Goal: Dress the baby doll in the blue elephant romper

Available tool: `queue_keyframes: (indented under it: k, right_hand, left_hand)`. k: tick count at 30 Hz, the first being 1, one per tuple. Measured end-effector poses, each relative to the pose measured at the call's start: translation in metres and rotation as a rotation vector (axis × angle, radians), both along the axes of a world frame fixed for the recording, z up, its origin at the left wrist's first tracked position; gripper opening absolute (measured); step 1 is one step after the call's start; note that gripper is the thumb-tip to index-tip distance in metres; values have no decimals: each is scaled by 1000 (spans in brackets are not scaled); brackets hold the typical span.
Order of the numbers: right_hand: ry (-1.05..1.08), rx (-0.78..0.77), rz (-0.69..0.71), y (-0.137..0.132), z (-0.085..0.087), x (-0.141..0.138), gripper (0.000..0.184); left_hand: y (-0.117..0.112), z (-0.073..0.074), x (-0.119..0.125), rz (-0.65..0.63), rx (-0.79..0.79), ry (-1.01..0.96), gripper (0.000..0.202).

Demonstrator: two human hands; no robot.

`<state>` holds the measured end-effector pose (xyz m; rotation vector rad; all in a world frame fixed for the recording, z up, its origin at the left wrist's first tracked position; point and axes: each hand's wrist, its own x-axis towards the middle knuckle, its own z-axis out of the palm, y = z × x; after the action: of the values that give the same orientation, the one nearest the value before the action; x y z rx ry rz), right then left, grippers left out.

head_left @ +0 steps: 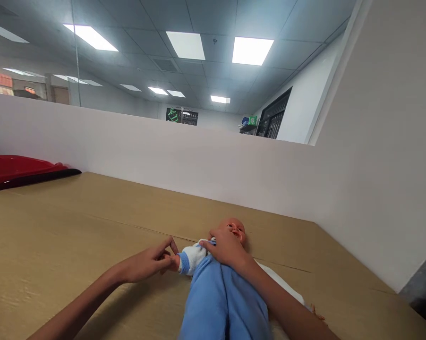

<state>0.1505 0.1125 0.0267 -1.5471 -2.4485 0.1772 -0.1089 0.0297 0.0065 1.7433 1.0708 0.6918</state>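
One doll (213, 288) lies face-up on the bench (128, 208). The left hand (145, 264) has its fingers clamped on the doll's wrist, likely steadying that arm; the right hand (229, 246) covers the chest, perhaps pinning it, grip impossible to tell. Blue cloth (206, 309) comes nearest, then a white sleeve (198, 256), then a bald head (233, 224).

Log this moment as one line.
doll: face up on brown surface, in blue-and-white clothes | left hand: holds doll's hand | right hand: on doll's upper chest
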Motion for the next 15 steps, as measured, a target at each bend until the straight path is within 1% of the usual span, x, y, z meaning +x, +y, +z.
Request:
queue_keyframes:
  k: [2,3,5,7,10,12,14,15]
  right_hand:
    - [10,-36,46,-2,-2,-3,37]
    - [13,-46,61,-2,-3,-4,37]
    - [17,-50,77,-3,-5,-6,33]
    - [15,-40,85,-2,-5,-8,26]
    - [19,-11,99,0,-2,-11,20]
    - [26,11,97,0,0,-15,19]
    - [26,31,82,1,2,-21,19]
    - [20,39,68,2,2,-24,20]
  left_hand:
    - [0,-8,7,74,13,56,40]
    - [0,-13,12,132,35,99,46]
    - [0,-24,21,254,105,201,54]
    - [2,-33,29,312,162,282,57]
    - [2,-41,38,308,170,307,53]
    - [0,-43,42,317,190,295,44]
    - [-3,-44,47,305,257,309,33]
    - [-3,-45,49,289,315,333,30]
